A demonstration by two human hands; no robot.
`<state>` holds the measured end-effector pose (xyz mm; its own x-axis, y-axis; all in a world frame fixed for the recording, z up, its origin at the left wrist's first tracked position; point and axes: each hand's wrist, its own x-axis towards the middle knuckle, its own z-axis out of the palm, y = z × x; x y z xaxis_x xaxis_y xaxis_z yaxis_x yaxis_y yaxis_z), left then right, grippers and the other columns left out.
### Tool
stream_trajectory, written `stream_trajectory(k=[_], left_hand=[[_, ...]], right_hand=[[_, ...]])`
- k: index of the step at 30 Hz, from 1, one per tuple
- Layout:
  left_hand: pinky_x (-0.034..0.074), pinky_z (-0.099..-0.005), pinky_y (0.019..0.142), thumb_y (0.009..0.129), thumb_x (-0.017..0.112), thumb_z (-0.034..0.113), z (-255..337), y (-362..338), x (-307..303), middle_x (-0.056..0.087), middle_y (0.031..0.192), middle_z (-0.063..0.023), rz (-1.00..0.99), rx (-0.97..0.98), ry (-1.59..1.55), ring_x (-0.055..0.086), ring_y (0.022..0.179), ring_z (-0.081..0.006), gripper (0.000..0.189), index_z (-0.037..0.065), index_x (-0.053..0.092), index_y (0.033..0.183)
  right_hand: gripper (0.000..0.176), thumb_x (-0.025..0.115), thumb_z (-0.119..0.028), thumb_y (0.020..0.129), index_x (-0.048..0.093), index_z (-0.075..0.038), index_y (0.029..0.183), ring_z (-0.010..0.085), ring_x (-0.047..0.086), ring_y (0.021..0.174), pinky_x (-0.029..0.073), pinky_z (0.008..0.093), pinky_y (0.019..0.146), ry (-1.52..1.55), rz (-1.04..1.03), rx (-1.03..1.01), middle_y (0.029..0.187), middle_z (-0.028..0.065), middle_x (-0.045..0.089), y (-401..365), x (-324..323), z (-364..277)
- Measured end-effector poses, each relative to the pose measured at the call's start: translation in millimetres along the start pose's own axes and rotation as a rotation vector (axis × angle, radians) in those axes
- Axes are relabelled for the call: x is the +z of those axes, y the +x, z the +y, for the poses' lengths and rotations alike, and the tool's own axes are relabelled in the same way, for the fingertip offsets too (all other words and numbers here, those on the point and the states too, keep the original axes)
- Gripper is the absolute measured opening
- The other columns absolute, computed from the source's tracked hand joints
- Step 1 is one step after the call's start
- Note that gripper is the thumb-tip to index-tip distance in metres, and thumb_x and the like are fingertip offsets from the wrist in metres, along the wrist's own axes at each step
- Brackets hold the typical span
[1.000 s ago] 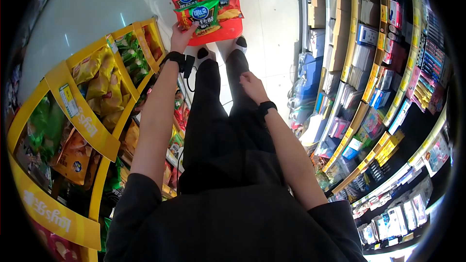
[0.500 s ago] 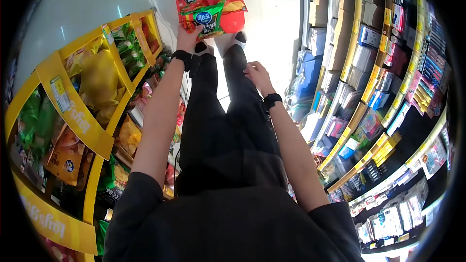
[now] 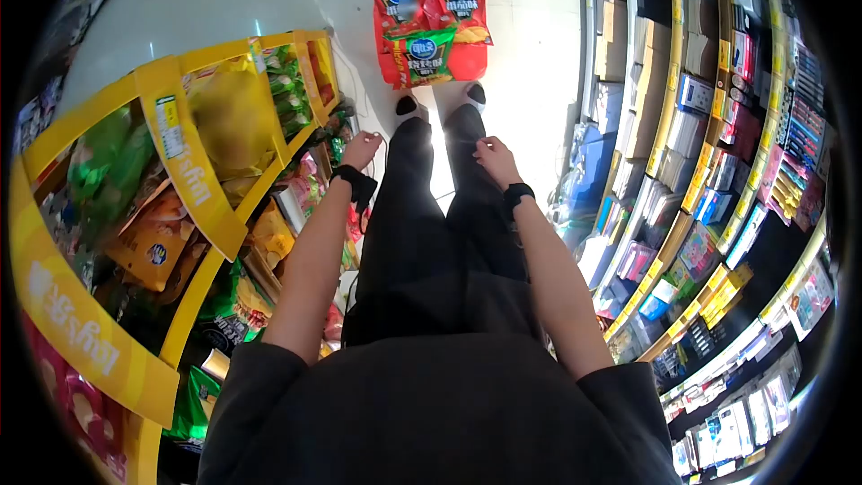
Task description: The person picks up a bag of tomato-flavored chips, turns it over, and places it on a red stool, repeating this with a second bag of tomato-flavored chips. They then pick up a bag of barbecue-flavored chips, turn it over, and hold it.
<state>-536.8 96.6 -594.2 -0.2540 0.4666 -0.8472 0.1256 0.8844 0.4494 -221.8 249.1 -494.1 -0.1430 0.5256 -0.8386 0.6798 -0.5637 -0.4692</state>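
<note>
Three bags sit in a red container while both hands stay off them

The red container point(image 3: 468, 63) appears to rest on the floor point(image 3: 530, 9), just beyond the shoes point(image 3: 409, 108). Two red bags point(image 3: 461, 13) lie side by side along its far edge; a green bag point(image 3: 426, 56) leans over them at its near edge, toward the left corner. The near right corner shows bare red.

The left hand point(image 3: 362, 151) is partly open, fingers loosely curled, with nothing visible in it, between the yellow rack point(image 3: 186, 175) and the left knee. The right hand point(image 3: 495, 162) is by the right knee, fingers bunched; I cannot tell how far closed it is, and nothing shows in it.

Handling these bags well would probably mean light pinches at the seams, not squeezing the filled middles, and keeping fronts facing up.

Count: one container, two red bags, one green bag, two shoes, two black wristbands point(image 3: 356, 185).
</note>
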Motion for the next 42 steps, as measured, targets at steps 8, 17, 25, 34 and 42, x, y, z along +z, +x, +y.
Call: stream_trajectory(k=[8,17,25,34,42], left_hand=[[0.050,-0.0336,0.069,0.087,0.060,0.039,14.2,-71.3,-49.1,0.069,0.083,-0.0108,0.144,0.024,-0.085,0.065,0.072,-0.0206,0.044,-0.001,0.062,0.105],[0.051,-0.0392,0.081,0.090,0.059,0.042,29.3,-156.4,-73.1,0.069,0.092,-0.0169,0.254,0.085,-0.020,0.067,0.089,-0.0325,0.043,0.002,0.063,0.107],[0.049,-0.0476,0.083,0.089,0.054,0.039,-62.1,-176.3,-44.0,0.065,0.095,-0.0263,0.365,0.138,-0.041,0.063,0.092,-0.0436,0.042,0.002,0.063,0.107],[0.048,-0.0460,0.071,0.086,0.053,0.031,-128.0,-244.3,2.2,0.067,0.082,-0.0183,0.314,-0.100,-0.363,0.063,0.074,-0.0375,0.033,0.002,0.065,0.098],[0.052,-0.0413,0.074,0.090,0.054,0.035,-166.5,-298.3,67.6,0.068,0.084,-0.0170,0.511,-0.016,0.169,0.067,0.078,-0.0304,0.036,0.004,0.065,0.105]], right_hand=[[0.033,0.055,-0.024,0.092,0.061,0.002,0.112,0.0162,0.064,0.073,0.051,0.0281,0.065,0.093,0.090,0.012,0.086,0.0119,0.070,-11.6,-21.3,-16.6],[0.033,0.055,-0.029,0.093,0.062,-0.001,0.110,0.0210,0.068,0.079,0.053,0.0312,0.074,-0.162,0.160,-0.246,0.087,0.0129,0.070,-61.3,27.8,-51.5],[0.038,0.055,-0.033,0.092,0.062,-0.002,0.112,0.0322,0.067,0.094,0.052,0.0380,0.084,-0.571,-0.096,-0.493,0.098,0.0195,0.069,-69.3,60.8,-83.7],[0.037,0.054,-0.026,0.093,0.055,-0.001,0.120,0.0206,0.066,0.071,0.052,0.0276,0.059,-0.245,-0.280,-0.312,0.089,0.0145,0.069,19.6,13.3,-42.2],[0.036,0.054,-0.028,0.093,0.049,-0.006,0.122,0.0237,0.066,0.072,0.054,0.0307,0.059,0.325,-0.203,0.038,0.099,0.0172,0.067,24.1,-122.3,-36.7]])
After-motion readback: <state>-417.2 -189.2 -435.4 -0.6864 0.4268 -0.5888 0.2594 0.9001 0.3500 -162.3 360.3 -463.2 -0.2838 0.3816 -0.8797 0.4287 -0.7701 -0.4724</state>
